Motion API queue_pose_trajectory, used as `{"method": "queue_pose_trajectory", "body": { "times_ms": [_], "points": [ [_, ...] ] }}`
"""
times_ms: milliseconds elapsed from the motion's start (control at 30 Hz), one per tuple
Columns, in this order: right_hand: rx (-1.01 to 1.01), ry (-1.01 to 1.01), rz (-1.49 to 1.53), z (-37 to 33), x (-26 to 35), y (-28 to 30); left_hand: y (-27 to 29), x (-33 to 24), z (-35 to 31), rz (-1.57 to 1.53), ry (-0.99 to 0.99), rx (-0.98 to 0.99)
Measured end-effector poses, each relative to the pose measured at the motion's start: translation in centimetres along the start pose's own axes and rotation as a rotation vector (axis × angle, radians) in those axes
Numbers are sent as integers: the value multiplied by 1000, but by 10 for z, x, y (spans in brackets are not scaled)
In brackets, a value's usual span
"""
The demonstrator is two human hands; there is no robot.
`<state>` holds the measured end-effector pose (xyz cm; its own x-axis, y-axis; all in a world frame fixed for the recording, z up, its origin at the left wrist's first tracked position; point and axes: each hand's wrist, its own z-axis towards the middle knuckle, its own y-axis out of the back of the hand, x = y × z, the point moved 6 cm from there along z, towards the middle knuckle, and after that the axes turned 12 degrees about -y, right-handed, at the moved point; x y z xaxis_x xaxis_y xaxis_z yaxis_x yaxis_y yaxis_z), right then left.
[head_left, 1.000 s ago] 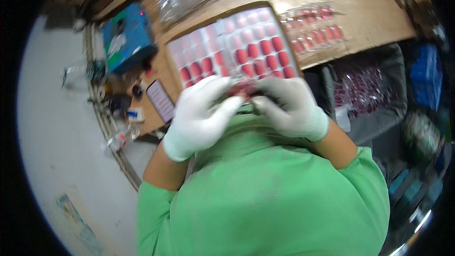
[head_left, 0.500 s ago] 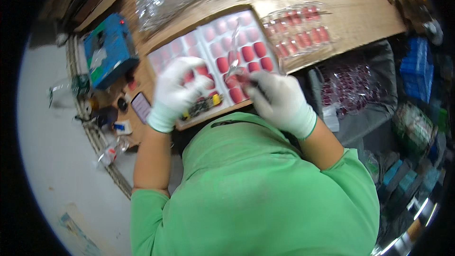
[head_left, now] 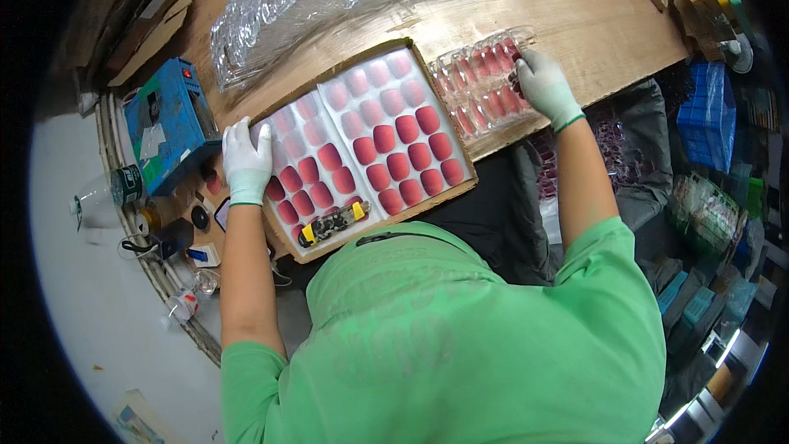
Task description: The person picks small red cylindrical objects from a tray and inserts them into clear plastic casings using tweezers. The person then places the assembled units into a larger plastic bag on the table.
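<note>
On the table lies a shallow cardboard box (head_left: 448, 191) lined with white sheets, where red, gradient-tinted rounded pieces (head_left: 398, 166) sit in rows. A camouflage-patterned box cutter with yellow ends (head_left: 333, 223) rests across its near side. My left hand (head_left: 246, 160), white-gloved, lies on the box's left edge, thumb apart from the fingers. To the right of the box are clear plastic strips (head_left: 485, 74) carrying red pieces. My right hand (head_left: 546, 89), also gloved, has its fingers closed at their right end, on a clear strip with red pieces; the fingertips are partly hidden.
Crumpled clear plastic (head_left: 288, 12) lies at the table's back. A blue machine (head_left: 173, 125) with a red switch stands at left, near a clear bottle (head_left: 103, 197). Below the table's right edge, a dark-lined container (head_left: 653, 173) holds more red pieces. Blue crates (head_left: 708, 119) stand farther right.
My right hand has moved from over the box, where it held a clear strip, out to the strips at right. My left hand has moved from above the box to its left edge.
</note>
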<state>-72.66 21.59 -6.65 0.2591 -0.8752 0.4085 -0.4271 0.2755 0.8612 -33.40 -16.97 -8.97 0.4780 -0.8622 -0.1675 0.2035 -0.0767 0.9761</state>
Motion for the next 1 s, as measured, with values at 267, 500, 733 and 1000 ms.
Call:
{"method": "queue_pose_trajectory", "body": {
  "times_ms": [267,500,733,1000],
  "points": [
    [-10,-121,-64,-7,3,-13,33,10,60,-167,132,-192],
    [-356,52,-221,-28,28,8,-27,78,134,-955,563,-62],
    [91,571,-111,-133,177,-86,28,83,131,-540,385,-240],
    [42,428,-415,-159,207,-153,94,29,72,-513,291,-615]
  ]
}}
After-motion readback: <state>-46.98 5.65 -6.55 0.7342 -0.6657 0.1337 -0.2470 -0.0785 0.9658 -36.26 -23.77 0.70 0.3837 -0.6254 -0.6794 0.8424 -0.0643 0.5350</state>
